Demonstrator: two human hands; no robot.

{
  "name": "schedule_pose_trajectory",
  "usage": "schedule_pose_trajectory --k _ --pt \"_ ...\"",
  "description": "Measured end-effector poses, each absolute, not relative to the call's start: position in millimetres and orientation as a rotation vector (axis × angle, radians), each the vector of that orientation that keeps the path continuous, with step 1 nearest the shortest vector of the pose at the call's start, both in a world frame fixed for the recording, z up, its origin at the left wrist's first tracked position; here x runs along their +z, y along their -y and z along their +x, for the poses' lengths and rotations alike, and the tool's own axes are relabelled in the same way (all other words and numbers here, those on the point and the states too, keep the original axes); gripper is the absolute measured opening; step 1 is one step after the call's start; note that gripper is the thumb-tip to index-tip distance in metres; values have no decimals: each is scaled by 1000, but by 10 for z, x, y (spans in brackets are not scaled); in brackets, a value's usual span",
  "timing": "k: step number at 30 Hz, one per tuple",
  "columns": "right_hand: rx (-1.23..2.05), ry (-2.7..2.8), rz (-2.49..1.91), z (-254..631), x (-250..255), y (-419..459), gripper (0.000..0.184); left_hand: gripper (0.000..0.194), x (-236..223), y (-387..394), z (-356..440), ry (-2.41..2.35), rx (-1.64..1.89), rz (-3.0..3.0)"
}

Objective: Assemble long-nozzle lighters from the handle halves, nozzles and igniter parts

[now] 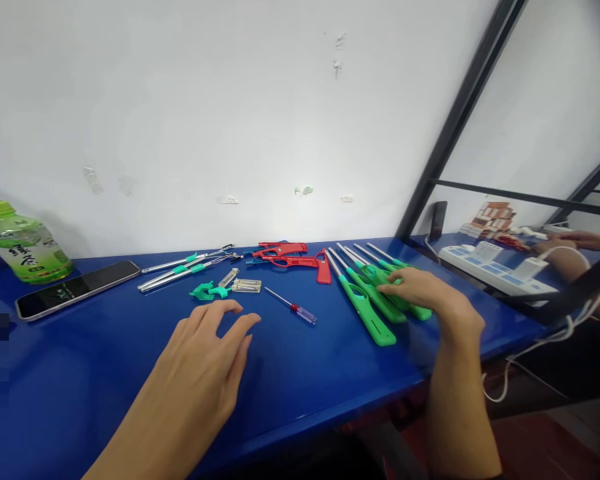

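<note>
My left hand (203, 357) hovers over the blue table with its fingers curved and apart, holding nothing. Close to its fingertips lie loose turquoise plastic pieces (209, 291) and small clear plastic parts (247, 286). A screwdriver (304, 313) with a purple, see-through handle rests between my hands. On the right, several green long-necked lighters (373, 320) lie side by side with metal tubes pointing to the wall. My right hand (423, 291) reaches over them, thumb and fingers closed on one green lighter among the rear ones. Its fingers partly hide that lighter.
Red lighter casings (295, 261) and metal tubes with turquoise parts (180, 270) lie along the wall. A phone (77, 290) and a green-capped bottle (27, 250) stand at left. Beyond the black frame (455, 133) are a power strip (495, 270) and another person's hand (587, 239).
</note>
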State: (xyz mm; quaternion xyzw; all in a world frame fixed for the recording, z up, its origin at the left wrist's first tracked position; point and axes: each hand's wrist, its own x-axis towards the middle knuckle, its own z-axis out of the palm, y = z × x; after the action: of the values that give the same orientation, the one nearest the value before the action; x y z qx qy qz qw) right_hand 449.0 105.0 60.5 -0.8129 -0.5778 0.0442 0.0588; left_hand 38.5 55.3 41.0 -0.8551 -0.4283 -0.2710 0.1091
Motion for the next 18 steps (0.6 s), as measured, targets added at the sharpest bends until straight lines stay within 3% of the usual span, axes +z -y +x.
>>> schedule_pose_trajectory --k 3,7,12,18 --pt "123 1730 -2452 4509 584 -1073 37 35 419 -556 383 1291 -778 -2558" --pt "62 1720 -2432 4508 567 -1074 32 37 417 -571 376 1332 -752 -2610" --pt "-69 1709 -2369 4406 629 -1051 39 39 392 -617 348 1387 -691 -2609" --pt "-105 1975 -2041 3922 797 -972 35 38 351 -758 223 1504 -540 -2514"
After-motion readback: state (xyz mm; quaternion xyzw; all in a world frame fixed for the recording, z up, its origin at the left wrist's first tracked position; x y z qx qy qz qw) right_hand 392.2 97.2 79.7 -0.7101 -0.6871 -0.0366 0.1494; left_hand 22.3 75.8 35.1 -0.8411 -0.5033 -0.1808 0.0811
